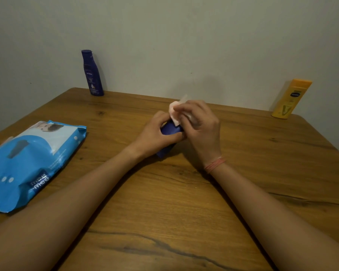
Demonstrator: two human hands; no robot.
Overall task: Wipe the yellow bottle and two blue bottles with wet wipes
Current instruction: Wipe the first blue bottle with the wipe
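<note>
A small dark blue bottle [170,132] is tilted above the middle of the table, gripped by my left hand [157,133]. My right hand [199,126] holds a white wet wipe [175,112] pressed against the bottle's upper end. Most of this bottle is hidden by my fingers. A taller blue bottle [92,73] stands upright at the back left against the wall. The yellow bottle [291,99] stands upright at the back right corner.
A blue pack of wet wipes [27,163] lies flat at the table's left edge. The wooden table [164,212] runs up to a plain wall at the back. Its right edge slants past the yellow bottle.
</note>
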